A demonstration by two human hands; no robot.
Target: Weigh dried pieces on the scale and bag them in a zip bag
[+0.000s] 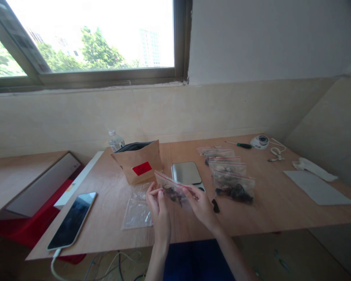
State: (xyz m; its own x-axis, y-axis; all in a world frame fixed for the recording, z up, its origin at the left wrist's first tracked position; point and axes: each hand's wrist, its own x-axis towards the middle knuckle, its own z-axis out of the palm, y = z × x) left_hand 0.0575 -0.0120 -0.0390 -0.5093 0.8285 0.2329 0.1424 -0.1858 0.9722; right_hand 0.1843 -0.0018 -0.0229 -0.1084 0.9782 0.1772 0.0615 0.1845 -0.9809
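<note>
Between my two hands a clear zip bag with a red seal line hangs above the table, dark dried pieces inside it. My left hand pinches its left side, and my right hand grips the right end of the seal. Just behind sits a small digital scale, its front partly hidden by my right hand. A brown paper pouch with a red label stands open behind my left hand. Flat clear bags lie to the left, and a loose dark piece rests right of my right hand.
Several filled zip bags lie in a row on the right. A phone on a cable lies at the left edge, a water bottle at the back. Further right are a screwdriver, a dome camera and white paper.
</note>
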